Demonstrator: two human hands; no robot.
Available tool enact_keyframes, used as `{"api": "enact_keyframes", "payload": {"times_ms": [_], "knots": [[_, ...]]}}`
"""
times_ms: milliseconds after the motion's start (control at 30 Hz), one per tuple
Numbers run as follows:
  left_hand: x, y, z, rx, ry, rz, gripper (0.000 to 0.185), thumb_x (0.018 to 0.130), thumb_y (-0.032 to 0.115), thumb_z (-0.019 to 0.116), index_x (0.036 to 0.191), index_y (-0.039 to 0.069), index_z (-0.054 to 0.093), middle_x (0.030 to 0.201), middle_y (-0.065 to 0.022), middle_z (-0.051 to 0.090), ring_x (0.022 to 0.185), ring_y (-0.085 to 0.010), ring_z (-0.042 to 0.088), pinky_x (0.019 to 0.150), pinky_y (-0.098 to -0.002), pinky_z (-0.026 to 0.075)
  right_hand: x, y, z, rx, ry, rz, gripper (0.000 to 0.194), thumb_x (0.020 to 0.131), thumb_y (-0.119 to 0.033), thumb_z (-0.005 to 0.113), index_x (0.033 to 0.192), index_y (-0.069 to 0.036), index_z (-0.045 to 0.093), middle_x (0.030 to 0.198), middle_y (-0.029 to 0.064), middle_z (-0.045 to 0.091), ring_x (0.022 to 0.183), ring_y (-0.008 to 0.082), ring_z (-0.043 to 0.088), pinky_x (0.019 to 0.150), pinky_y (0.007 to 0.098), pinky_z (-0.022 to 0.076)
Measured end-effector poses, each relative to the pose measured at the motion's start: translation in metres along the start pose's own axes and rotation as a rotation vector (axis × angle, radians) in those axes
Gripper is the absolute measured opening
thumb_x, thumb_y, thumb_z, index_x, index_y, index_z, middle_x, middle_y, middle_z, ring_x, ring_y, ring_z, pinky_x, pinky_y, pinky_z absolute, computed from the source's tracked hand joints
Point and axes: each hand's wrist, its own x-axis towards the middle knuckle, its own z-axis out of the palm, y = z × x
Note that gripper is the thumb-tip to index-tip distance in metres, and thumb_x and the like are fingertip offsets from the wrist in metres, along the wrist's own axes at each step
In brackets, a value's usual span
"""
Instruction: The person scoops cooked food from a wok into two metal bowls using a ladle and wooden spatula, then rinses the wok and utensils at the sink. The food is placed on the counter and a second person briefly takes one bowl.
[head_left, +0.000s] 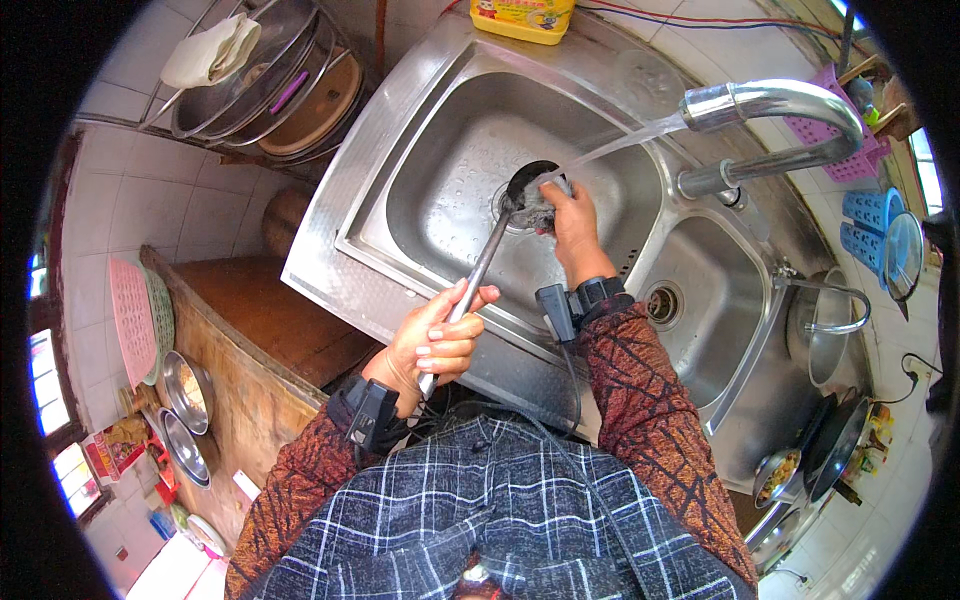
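Observation:
My left hand (450, 330) is closed around the metal handle of a ladle (489, 256), which slants up into the larger basin of a stainless steel sink (442, 165). The ladle's dark round bowl (529, 178) lies over the drain. My right hand (576, 225) presses a wet grey cloth or scrubber (541, 206) against that bowl. Water runs from the chrome faucet (709, 109) at the upper right onto the bowl and the cloth. The fingertips of my right hand are partly hidden by the cloth.
The smaller basin (712, 300) lies to the right. A yellow plastic tub (523, 19) stands behind the sink. Pans hang in a rack (247, 82) at the upper left. Metal bowls (186, 391) rest on the wooden counter (247, 360) at left. A wok (836, 446) is at the lower right.

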Motion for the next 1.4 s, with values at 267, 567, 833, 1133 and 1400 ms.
{"api": "enact_keyframes", "payload": {"times_ms": [267,567,833,1133,1400], "knots": [[0.032,0.011,-0.001,0.250,0.164,0.000,0.043,0.112,0.045,0.038,0.125,0.006,0.052,0.057,0.0056,0.035,0.035,-0.0035,0.026,0.030,-0.0201,0.025,-0.030,-0.009,0.013,0.431,-0.340,0.381,0.028,0.102,-0.039,0.053,0.110,-0.015,0.065,0.091,0.0092,0.077,0.070,0.0191,0.071,0.047,0.0253,0.0413],[0.073,0.034,0.010,0.239,0.282,0.034,0.032,0.111,0.036,0.046,0.112,0.004,0.053,0.063,0.0046,0.039,0.040,-0.0029,0.032,0.034,-0.0184,0.029,-0.053,-0.038,-0.028,-0.281,-0.333,0.239,0.044,0.091,-0.044,0.073,0.114,-0.006,0.072,0.090,0.0082,0.075,0.061,0.0159,0.067,0.046,0.0292,0.0458],[0.146,0.042,0.027,0.407,0.380,0.277,0.017,0.107,0.020,0.056,0.100,0.004,0.057,0.073,0.0015,0.053,0.056,-0.0083,0.052,0.050,-0.0205,0.052,-0.073,-0.050,-0.083,-0.840,-0.105,-0.290,0.063,0.088,-0.035,0.077,0.138,-0.001,0.061,0.124,0.0274,0.069,0.113,0.0326,0.070,0.098,0.0395,0.0533],[0.196,0.056,0.049,0.416,0.428,0.486,0.015,0.101,0.014,0.061,0.099,0.000,0.059,0.091,-0.0110,0.066,0.082,-0.0217,0.068,0.074,-0.0334,0.064,-0.103,-0.084,-0.164,-0.416,0.063,-0.213,0.029,0.103,-0.017,0.063,0.130,-0.005,0.068,0.120,0.0083,0.073,0.092,0.0117,0.069,0.076,0.0270,0.0566],[0.177,0.054,0.040,0.454,0.391,0.405,0.019,0.101,0.014,0.060,0.103,-0.005,0.061,0.106,-0.0179,0.068,0.093,-0.0264,0.069,0.077,-0.0294,0.062,-0.093,-0.114,-0.233,-0.588,0.663,-0.757,0.036,0.101,-0.009,0.063,0.136,-0.006,0.062,0.129,0.0074,0.066,0.108,0.0156,0.064,0.086,0.0291,0.0538]]}}
